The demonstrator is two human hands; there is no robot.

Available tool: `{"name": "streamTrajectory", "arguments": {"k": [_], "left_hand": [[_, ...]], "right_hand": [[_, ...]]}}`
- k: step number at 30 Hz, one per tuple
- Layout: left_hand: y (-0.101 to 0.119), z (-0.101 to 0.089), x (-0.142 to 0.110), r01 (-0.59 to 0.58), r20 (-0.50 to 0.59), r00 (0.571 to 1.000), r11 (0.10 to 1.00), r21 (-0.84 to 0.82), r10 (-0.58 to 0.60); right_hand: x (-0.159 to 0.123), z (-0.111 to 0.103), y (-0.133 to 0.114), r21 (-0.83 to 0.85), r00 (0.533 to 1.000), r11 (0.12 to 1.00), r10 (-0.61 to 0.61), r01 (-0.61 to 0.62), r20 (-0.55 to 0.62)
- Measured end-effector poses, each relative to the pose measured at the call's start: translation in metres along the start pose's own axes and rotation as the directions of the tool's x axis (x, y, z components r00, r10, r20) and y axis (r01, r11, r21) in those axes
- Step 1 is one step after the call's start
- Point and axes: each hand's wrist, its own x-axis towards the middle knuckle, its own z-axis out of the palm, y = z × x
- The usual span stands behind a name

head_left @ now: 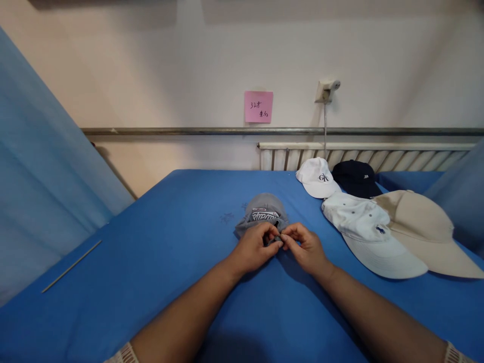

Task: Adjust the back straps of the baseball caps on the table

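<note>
A grey baseball cap (266, 204) with white lettering lies on the blue-covered table (159, 227), in front of me. My left hand (257, 244) is closed, its thumb and fingers pinching the near edge of the cap. Right beside it my right hand (306, 247) pinches the same edge, the fingertips of both hands almost meeting. Between the fingertips shows a small dark bit of the cap, perhaps its strap; the exact piece is partly hidden by my fingers.
To the right lie a white cap (315, 174), a dark navy cap (355, 176), a pale cap (363, 222) and a wide beige cap (423, 217). A thin stick (71, 266) rests at the left. Blue curtains (45, 166) hang at the side; behind are a radiator (295, 157) and wall rail (196, 131).
</note>
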Motion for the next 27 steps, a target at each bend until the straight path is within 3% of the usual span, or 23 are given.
{"name": "streamTrajectory", "arguments": {"k": [16,27], "left_hand": [[0.0002,-0.0016,0.0010,0.040,0.009,0.999,0.999,-0.011,-0.040],[0.0077,0.0020,-0.0053,-0.058,-0.075,0.994,0.976,0.210,0.075]], "right_hand": [[0.0010,-0.0015,-0.0088,-0.106,0.994,0.991,-0.087,0.079,-0.070],[0.0004,0.0011,-0.0040,0.020,0.998,0.999,0.033,-0.032,-0.056]]}}
